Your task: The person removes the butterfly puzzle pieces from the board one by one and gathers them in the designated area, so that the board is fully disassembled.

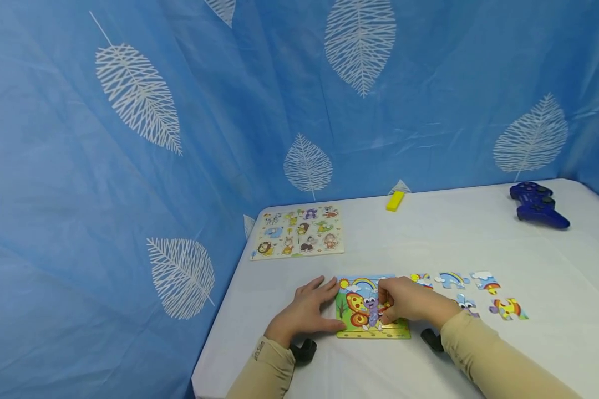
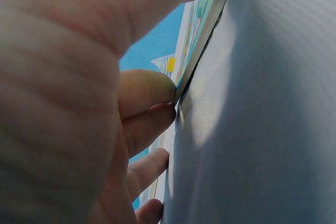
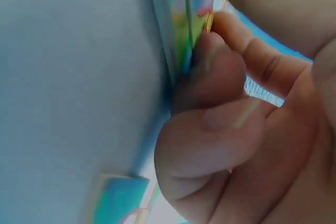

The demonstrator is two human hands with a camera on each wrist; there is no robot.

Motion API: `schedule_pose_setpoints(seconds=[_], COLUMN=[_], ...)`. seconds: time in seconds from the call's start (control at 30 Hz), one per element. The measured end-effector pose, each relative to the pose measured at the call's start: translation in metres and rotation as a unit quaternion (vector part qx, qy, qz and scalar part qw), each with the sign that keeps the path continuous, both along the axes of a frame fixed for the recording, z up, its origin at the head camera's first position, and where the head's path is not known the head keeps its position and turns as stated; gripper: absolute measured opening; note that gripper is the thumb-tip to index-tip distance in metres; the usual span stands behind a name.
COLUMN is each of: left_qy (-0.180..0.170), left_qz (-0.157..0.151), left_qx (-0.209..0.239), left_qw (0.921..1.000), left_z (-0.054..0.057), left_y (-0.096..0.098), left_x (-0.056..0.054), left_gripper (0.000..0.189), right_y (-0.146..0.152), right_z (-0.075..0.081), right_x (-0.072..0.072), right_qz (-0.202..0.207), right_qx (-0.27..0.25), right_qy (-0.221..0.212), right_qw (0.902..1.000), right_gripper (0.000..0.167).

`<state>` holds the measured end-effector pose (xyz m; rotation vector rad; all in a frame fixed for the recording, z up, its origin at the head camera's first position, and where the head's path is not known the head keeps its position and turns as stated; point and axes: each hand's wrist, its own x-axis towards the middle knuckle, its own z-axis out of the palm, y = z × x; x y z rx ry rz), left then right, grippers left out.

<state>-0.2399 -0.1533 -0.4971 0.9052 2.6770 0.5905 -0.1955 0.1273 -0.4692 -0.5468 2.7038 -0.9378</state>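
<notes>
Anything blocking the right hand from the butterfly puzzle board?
Nothing visible: the right hand is at the right side of the board. The left hand is at the left edge; loose pieces lie further right.

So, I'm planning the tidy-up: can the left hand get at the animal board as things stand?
Probably yes: the animal board lies beyond the left hand, with only bare white table between, though the hand would first have to leave the puzzle.

Blue curtains (image 1: 259,111) screen off this tabletop workspace (image 1: 429,238).
</notes>
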Motion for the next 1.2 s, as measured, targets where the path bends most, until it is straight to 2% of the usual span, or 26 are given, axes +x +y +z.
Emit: schedule_pose_setpoints(seconds=[0.17, 0.5, 0.83, 1.03, 1.2], left_qy=[0.002, 0.004, -0.003, -0.005, 0.000], left_qz=[-0.002, -0.003, -0.002, -0.005, -0.006], left_qx=[0.002, -0.001, 0.000, -0.005, -0.002], left_qw=[1.0000, 1.0000, 1.0000, 1.0000, 1.0000], left_z=[0.000, 0.001, -0.001, -0.001, 0.003], left_y=[-0.001, -0.001, -0.003, -0.001, -0.001], left_x=[-0.001, -0.004, -0.001, 0.000, 0.000], left_gripper=[0.097, 0.098, 0.098, 0.100, 0.100], right_y=[-0.002, -0.004, -0.009, -0.010, -0.008], right_z=[0.004, 0.007, 0.013, 0.015, 0.017], right_x=[-0.001, -0.009, -0.010, -0.008, -0.010], right_qz=[0.016, 0.015, 0.030, 0.010, 0.023], right_qx=[0.011, 0.047, 0.043, 0.052, 0.049], right_qy=[-0.009, -0.025, -0.053, -0.091, -0.086], right_qw=[0.9998, 0.9985, 0.9972, 0.9944, 0.9949], right_gripper=[0.037, 0.037, 0.036, 0.035, 0.031])
